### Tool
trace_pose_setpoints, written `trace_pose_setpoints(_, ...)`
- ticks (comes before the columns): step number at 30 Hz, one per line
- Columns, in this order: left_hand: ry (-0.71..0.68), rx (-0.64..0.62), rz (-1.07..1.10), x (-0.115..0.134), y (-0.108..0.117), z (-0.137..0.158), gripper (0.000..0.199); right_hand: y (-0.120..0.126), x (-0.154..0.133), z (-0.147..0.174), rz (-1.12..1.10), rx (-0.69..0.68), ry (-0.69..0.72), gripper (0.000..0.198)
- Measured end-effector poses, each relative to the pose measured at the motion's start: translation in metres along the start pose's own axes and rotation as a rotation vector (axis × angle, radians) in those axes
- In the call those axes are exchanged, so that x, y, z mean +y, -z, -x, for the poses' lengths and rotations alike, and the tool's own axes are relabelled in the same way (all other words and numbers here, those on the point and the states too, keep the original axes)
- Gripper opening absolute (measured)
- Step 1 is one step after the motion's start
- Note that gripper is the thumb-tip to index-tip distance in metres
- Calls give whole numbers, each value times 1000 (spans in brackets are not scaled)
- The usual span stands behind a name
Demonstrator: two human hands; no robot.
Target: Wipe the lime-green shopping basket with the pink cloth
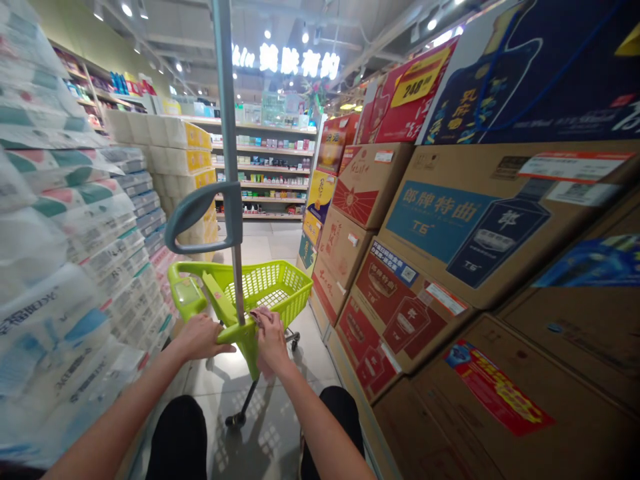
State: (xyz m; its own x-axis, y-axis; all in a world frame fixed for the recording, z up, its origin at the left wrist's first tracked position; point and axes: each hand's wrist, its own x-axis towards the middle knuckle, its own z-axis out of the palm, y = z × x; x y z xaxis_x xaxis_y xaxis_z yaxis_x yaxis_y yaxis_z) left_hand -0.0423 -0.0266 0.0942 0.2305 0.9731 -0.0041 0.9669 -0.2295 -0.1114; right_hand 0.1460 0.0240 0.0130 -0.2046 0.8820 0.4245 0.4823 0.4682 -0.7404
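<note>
A lime-green shopping cart (295, 293) on small wheels stands right in front of me, its basket facing away. My left hand (201, 337) is wrapped round the cart's green rim on the near left side. On the right of a grey metal pole (230, 133), my right hand (271, 340) presses a pinkish cloth (265, 363) against the cart's near edge. Part of the cloth hangs below the fingers. The pole rises upright from the cart and carries a grey loop handle (203, 220). No goods show in the visible part of the basket.
Packs of tissue paper (90, 220) are piled along the left. Stacked cardboard cartons (440, 200) line the right side closely. Between them runs a narrow tiled aisle (263, 240), ending near shelves of small goods (270, 167). My knees flank the cart's near wheel.
</note>
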Motion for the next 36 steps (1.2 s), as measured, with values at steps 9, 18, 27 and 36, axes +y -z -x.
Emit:
trace_pose_setpoints(9, 55, -1, 46, 6, 2, -1, 75, -37, 2, 38, -97, 119, 85, 61)
trace_pose_setpoints(18, 71, -9, 91, 13, 7, -6, 84, -70, -2, 58, -119, 253, -76, 59)
trace_pose_setpoints(27, 63, -18, 109, 19, 5, -13, 84, -75, -5, 70, -147, 369, -172, 43)
trace_pose_setpoints(36, 44, -49, 32, 26, 8, -15, 89, -84, 9, 62, -257, 480, -416, 35)
